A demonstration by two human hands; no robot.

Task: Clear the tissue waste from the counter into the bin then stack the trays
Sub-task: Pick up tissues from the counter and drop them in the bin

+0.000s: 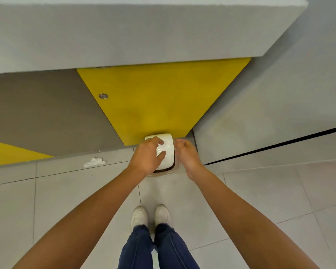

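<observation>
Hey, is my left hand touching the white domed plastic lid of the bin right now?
Touching. The head view shows the left hand lying on the white domed plastic lid, its fingers and thumb spread against the glossy surface with no gap.

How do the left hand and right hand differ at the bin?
The left hand presses the white lid, fingers spread; the right hand sits beside the lid, not on it. The left hand's fingers are extended; the right hand's curl inward, contents unseen. Both reach down to the bin.
</observation>
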